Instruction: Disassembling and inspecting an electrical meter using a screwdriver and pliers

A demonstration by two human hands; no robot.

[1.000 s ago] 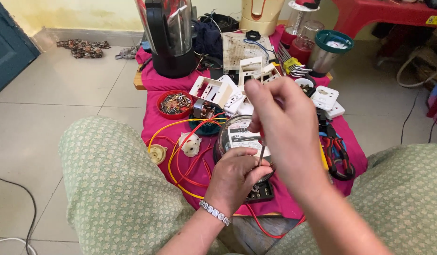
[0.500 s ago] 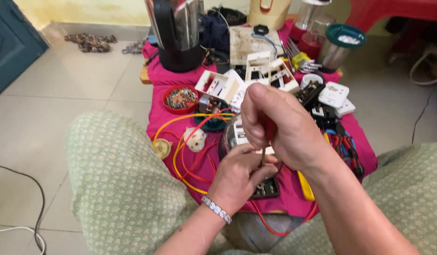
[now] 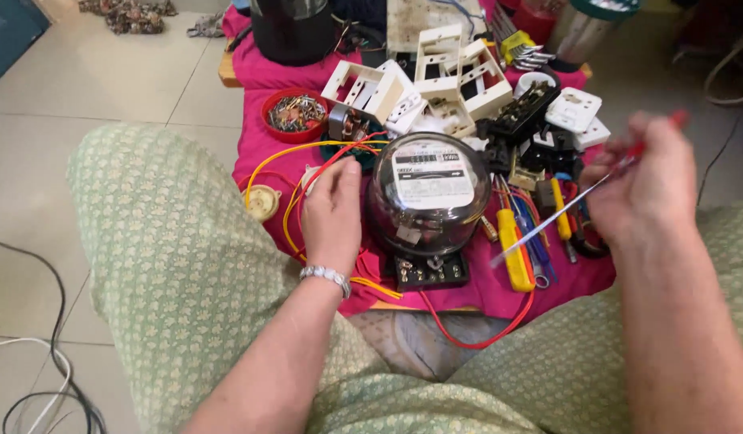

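Right hand (image 3: 640, 193) has pulled away to 3 o'clock of the electricity meter (image 3: 426, 201), fingers pinched shut on a red-handled screwdriver (image 3: 580, 201), tip now off the terminal block (image 3: 424, 272). Left hand (image 3: 331, 213), fingers loosely curled, holds nothing and rests against the meter's 9 o'clock side on the pink cloth (image 3: 259, 153). Screw work looks paused.

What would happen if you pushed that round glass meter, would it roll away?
The electric meter probably would not roll: its black terminal block lies flat on the pink cloth. The clear dome looks like glass, so likely fragile and slippery. It seems heavy for its size, and the left hand beside it may steady it.
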